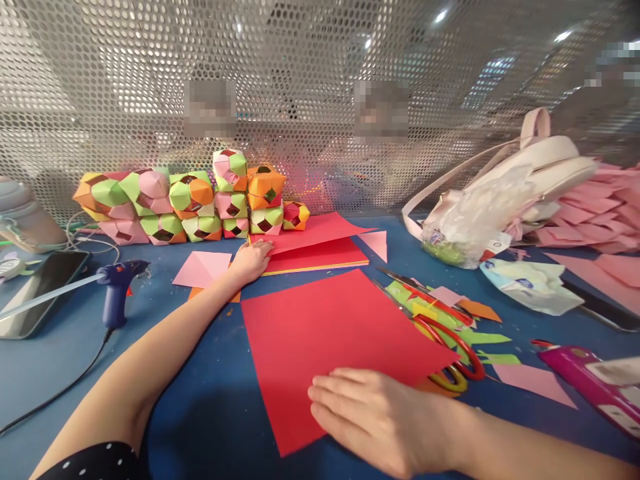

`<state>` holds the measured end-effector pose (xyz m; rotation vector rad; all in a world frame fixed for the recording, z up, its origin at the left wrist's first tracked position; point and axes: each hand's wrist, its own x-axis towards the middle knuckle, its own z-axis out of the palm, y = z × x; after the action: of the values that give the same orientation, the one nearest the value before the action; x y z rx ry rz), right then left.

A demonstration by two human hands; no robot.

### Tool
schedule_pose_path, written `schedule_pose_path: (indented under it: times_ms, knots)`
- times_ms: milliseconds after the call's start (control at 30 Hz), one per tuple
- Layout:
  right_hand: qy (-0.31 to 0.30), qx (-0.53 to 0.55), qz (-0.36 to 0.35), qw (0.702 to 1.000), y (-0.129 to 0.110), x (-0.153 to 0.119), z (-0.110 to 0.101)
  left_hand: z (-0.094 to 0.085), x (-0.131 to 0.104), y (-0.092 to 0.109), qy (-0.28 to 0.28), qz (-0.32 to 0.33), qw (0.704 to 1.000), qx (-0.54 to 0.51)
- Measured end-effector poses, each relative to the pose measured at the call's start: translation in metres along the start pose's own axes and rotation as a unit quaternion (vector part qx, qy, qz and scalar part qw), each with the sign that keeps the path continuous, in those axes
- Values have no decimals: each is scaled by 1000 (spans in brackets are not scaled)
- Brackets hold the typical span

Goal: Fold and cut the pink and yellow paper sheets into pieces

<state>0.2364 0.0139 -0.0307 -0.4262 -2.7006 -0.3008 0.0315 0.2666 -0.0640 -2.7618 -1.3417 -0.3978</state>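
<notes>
Step in hand, by appearance: sheet prep. Right hand [373,417] lies flat, fingers extended, gripping nothing, pinning the near edge of 1 red paper sheet [330,333] on the blue table [210,400]. Left hand [251,260] is open, fingertips resting on the red paper stack [315,250] near the paper cubes [190,200], w/o a closed grip. Next move likely needs both hands on the sheet; scissors [440,333] lie just right of it.

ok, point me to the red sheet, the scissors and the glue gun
red sheet [330,333], head view, bare middle of the paper
scissors [457,350], head view, red handle loop
glue gun [117,280], head view, blue body
</notes>
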Motion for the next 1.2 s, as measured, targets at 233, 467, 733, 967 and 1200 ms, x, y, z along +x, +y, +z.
schedule_pose_path:
  times_ms: [233,467,733,967,1200]
  knots:
    - [21,99,2,995,13,20,-16,-6,-1,3,3,-4,1000,3]
    - [-39,-122,221,967,146,16,24,-6,-1,4,6,-5,1000,-1]
    - [-89,-159,248,952,192,0,54,-3,-1,4,14,-9,1000,-11]
    - [-106,-183,238,948,190,1,54,-3,-1,6,23,-6,1000,-20]
    - [-90,-211,228,946,191,0,54,-7,-4,9,27,-10,999,-23]
